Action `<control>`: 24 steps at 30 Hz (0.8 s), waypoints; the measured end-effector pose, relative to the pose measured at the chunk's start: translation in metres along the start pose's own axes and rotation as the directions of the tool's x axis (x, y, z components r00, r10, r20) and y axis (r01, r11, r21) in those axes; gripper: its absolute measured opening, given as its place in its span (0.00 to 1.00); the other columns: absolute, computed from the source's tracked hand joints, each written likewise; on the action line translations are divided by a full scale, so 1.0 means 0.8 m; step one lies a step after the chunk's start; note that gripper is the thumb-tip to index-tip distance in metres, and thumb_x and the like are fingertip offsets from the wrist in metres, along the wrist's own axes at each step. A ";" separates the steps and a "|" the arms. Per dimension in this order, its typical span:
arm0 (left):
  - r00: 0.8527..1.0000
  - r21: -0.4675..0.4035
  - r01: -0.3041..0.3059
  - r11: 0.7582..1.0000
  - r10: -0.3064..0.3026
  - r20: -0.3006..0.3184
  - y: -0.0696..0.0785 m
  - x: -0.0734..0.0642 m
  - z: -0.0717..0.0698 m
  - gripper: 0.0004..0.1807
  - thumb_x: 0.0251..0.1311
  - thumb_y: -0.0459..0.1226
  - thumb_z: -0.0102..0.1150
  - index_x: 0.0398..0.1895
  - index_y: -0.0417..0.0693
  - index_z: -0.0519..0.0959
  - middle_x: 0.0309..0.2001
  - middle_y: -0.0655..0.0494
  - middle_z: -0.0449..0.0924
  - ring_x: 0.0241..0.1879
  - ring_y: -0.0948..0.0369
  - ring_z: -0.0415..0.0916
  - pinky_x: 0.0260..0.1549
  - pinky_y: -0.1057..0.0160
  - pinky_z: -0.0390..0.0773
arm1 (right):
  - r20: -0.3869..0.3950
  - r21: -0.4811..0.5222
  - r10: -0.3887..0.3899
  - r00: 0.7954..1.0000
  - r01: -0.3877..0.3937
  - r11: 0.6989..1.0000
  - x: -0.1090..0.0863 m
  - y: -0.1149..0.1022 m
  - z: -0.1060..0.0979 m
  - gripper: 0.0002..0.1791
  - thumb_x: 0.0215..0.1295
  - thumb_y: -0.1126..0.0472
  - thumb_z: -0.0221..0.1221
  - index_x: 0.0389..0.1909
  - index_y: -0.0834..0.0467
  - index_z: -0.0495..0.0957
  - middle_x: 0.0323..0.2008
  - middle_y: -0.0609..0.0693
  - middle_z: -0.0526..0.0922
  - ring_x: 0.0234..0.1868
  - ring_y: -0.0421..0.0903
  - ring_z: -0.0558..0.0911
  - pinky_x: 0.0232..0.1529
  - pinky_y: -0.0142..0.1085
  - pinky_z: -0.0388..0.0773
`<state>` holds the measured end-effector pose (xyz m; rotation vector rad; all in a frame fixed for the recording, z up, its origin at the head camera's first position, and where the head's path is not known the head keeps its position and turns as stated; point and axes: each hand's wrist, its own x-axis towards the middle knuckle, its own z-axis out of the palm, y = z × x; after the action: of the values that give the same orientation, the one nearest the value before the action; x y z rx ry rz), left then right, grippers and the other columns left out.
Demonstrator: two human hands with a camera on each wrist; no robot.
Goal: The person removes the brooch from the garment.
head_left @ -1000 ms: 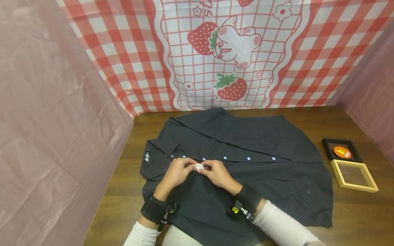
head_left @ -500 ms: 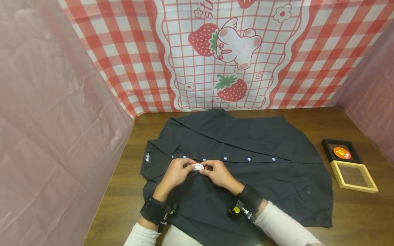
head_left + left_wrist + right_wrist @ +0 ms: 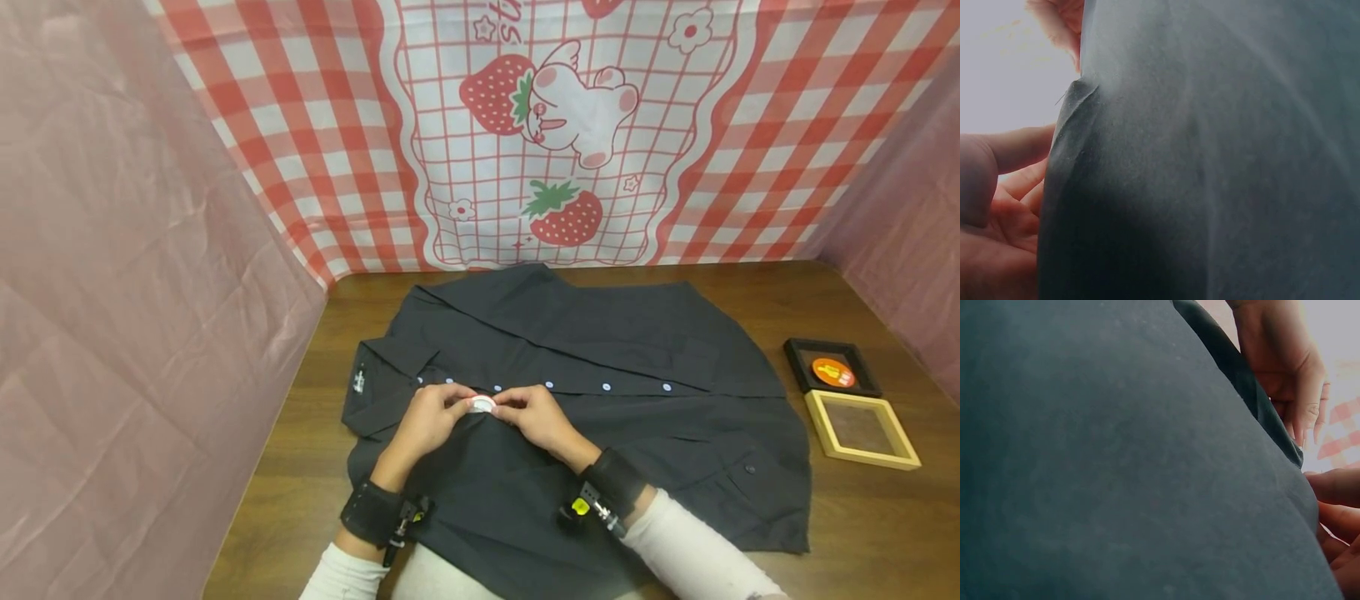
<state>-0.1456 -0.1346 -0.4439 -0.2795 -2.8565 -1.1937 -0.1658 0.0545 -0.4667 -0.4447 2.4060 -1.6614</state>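
Observation:
A dark grey button-up shirt (image 3: 570,467) lies spread on the table, its collar toward the left. Over its front, a small round white badge (image 3: 482,405) is held at the fabric edge between both hands. The left hand (image 3: 431,418) pinches the badge's left side with thumb and forefinger. On its right side the right hand (image 3: 537,417) does the same. In the left wrist view, a thin pin-like line sticks out by the bunched cloth (image 3: 1079,106). Raised fabric fills most of both wrist views and hides the badge there.
A black frame (image 3: 798,367) containing an orange round badge (image 3: 832,372) stands at the right on the wooden table (image 3: 847,508). Touching it is a pale wooden frame (image 3: 892,457). A checkered strawberry cloth (image 3: 330,158) hangs behind; pink cloth (image 3: 150,292) walls the left side.
The badge has tilted a little between the fingers. The right hand has shifted slightly right and up, its thumb moving along the badge's edge. The left hand stays nearly still.

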 end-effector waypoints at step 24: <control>0.999 -0.038 -0.043 0.998 0.043 -0.019 -0.002 0.000 0.000 0.08 0.59 0.37 0.65 0.40 0.45 0.86 0.35 0.54 0.88 0.36 0.60 0.83 0.38 0.59 0.81 | -0.041 -0.034 -0.062 0.997 0.060 0.998 0.002 -0.003 -0.005 0.08 0.58 0.65 0.66 0.36 0.64 0.87 0.35 0.57 0.88 0.33 0.37 0.80 0.35 0.26 0.75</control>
<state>-0.1458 -0.1357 -0.4454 -0.3281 -2.8002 -1.2374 -0.1682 0.0570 -0.4631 -0.4982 2.4762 -1.6745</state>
